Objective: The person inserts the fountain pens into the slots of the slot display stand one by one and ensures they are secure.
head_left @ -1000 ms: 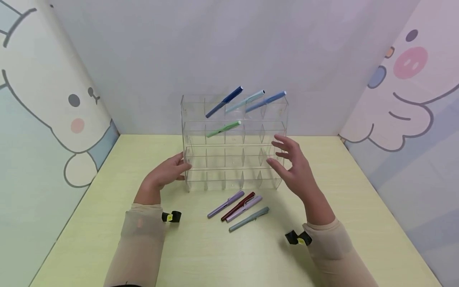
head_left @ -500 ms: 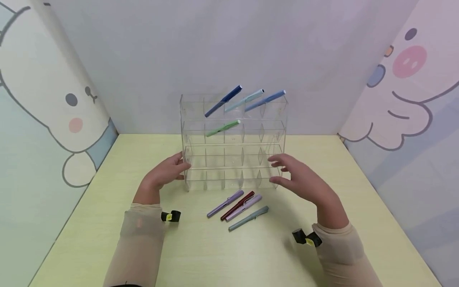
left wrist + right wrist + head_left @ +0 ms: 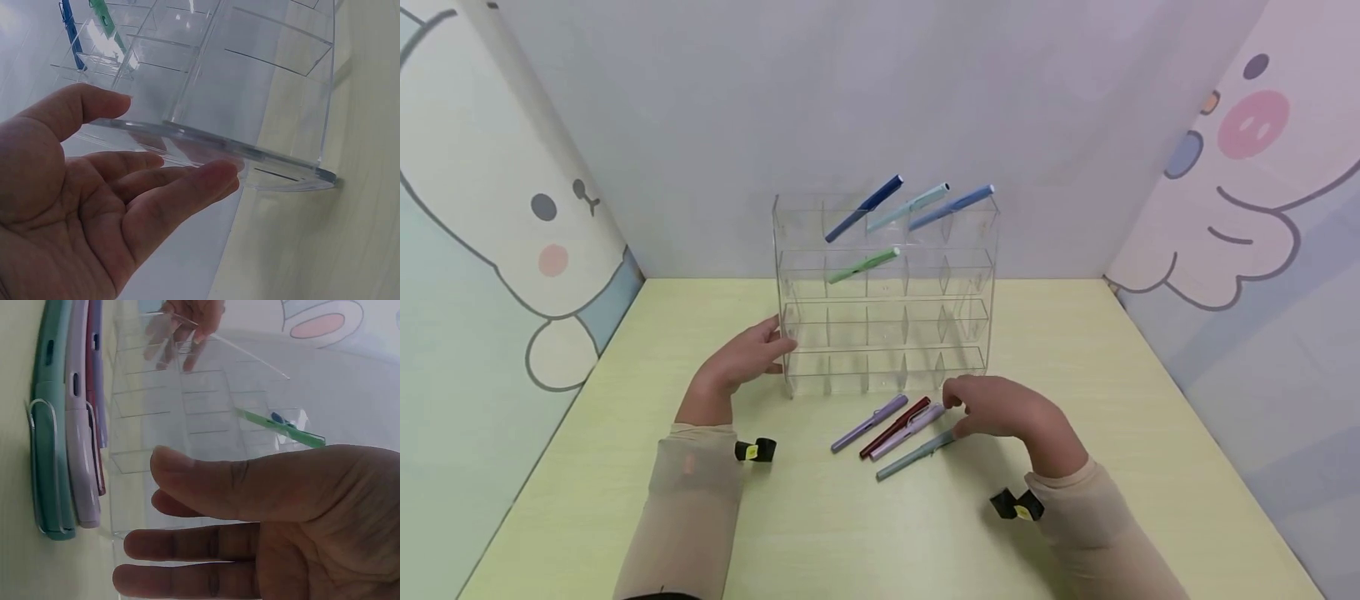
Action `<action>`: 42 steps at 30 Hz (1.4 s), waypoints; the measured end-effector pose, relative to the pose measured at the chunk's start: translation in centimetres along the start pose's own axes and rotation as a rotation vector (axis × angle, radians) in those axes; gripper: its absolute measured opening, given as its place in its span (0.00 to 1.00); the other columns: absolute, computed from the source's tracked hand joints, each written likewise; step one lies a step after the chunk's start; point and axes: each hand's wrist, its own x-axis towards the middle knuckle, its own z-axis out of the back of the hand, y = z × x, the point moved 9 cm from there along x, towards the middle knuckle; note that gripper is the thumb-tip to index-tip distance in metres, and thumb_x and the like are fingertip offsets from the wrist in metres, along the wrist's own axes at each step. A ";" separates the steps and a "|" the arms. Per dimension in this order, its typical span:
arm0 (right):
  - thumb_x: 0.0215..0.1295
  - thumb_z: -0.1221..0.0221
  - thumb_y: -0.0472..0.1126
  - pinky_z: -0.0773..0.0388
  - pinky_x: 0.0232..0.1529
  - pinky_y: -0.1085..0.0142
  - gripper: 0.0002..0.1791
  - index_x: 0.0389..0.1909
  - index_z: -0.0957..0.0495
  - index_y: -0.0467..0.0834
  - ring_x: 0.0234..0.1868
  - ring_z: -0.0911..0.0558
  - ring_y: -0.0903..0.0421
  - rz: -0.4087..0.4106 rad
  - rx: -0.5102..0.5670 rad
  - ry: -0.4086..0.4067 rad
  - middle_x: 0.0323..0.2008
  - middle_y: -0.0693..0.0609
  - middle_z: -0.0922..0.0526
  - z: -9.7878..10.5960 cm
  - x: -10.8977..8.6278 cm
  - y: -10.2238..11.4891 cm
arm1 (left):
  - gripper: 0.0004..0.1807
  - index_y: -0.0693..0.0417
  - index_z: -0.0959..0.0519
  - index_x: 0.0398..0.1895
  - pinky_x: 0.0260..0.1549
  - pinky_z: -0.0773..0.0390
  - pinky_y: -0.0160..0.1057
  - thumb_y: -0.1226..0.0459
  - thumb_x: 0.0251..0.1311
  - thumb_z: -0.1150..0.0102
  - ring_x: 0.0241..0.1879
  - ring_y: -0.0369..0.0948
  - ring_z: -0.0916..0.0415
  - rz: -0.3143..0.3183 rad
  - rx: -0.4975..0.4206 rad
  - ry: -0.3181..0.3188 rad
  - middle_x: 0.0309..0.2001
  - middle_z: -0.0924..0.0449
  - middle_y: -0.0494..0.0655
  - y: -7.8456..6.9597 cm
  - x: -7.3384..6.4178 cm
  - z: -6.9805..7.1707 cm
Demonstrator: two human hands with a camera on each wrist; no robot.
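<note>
A clear acrylic tiered pen rack stands on the table. My left hand holds its left side panel, thumb in front and fingers on the outer side. My right hand hovers at the clip ends of the loose pens, fingers spread and nothing between them in the right wrist view. Nearest to it are a grey-green pen and a pale lilac pen. Beside these lie a dark red pen and a purple pen. The right fingertips overlap the grey-green pen's end in the head view.
Slanting in the rack's top tier are a dark blue pen, a pale aqua pen and a mid-blue pen. One tier lower rests a green pen. A plain wall rises behind, with cartoon panels either side.
My right hand has come down from the rack's right side to the loose pens. The left hand stays at the rack, and the pens have not moved.
</note>
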 end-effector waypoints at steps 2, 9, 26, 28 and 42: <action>0.56 0.30 0.43 0.23 0.44 0.59 0.16 0.44 0.23 0.48 0.42 0.21 0.57 -0.024 -0.025 0.022 0.45 0.55 0.20 -0.7 0.5 -0.1 | 0.36 0.34 0.54 0.79 0.63 0.29 0.59 0.54 0.73 0.53 0.70 0.53 0.38 0.002 -0.003 -0.003 0.75 0.44 0.53 0.0 0.0 0.0; 0.53 0.28 0.42 0.24 0.38 0.59 0.16 0.40 0.23 0.49 0.35 0.25 0.58 -0.054 -0.076 0.068 0.38 0.57 0.23 -2.3 1.3 0.3 | 0.36 0.34 0.54 0.79 0.63 0.29 0.58 0.53 0.73 0.53 0.71 0.52 0.39 -0.003 -0.011 0.002 0.76 0.45 0.52 0.0 0.0 0.0; 0.56 0.31 0.37 0.33 0.28 0.64 0.13 0.27 0.28 0.52 0.27 0.32 0.57 0.003 -0.245 -0.009 0.28 0.57 0.32 -3.3 2.3 0.8 | 0.36 0.40 0.55 0.80 0.63 0.29 0.56 0.55 0.74 0.53 0.72 0.53 0.41 0.009 -0.017 0.005 0.75 0.45 0.55 0.0 -0.2 -0.2; 0.59 0.35 0.34 0.33 0.28 0.64 0.12 0.26 0.28 0.52 0.27 0.32 0.58 0.022 -0.252 -0.016 0.27 0.57 0.31 -3.0 2.3 0.9 | 0.36 0.40 0.55 0.80 0.63 0.29 0.57 0.55 0.74 0.53 0.72 0.53 0.40 0.008 -0.012 0.003 0.75 0.44 0.55 0.0 -0.2 -0.1; 0.53 0.30 0.35 0.34 0.28 0.65 0.13 0.25 0.27 0.51 0.27 0.32 0.58 -0.022 -0.231 0.031 0.25 0.58 0.30 -3.6 2.4 0.8 | 0.36 0.31 0.55 0.79 0.66 0.36 0.62 0.51 0.72 0.52 0.70 0.55 0.36 0.008 -0.013 -0.001 0.76 0.45 0.52 0.1 -0.4 -0.1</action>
